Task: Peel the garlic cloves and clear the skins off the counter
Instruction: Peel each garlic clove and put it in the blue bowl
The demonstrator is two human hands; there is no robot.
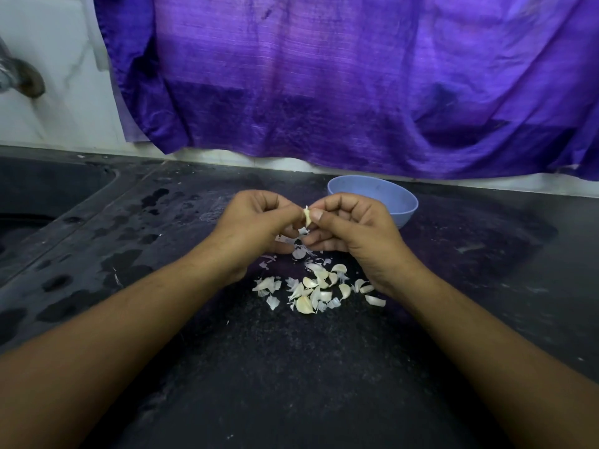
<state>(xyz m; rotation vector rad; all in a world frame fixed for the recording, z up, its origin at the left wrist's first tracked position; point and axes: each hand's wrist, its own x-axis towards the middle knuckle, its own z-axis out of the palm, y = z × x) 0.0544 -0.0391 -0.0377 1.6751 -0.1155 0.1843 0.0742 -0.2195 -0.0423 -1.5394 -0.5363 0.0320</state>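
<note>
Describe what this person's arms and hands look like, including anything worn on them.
Both are bare. The left forearm and right forearm show no sleeve up to the picture's edge. The left hand and right hand carry no glove, ring, watch or bracelet on the sides that show. The right thumbnail is short and unpainted.

Big purple cloth (356, 76) hangs over white wall (48, 118), tap (24, 77) left of it, dark counter (291, 367) w/ sink (39, 196) below it.
</note>
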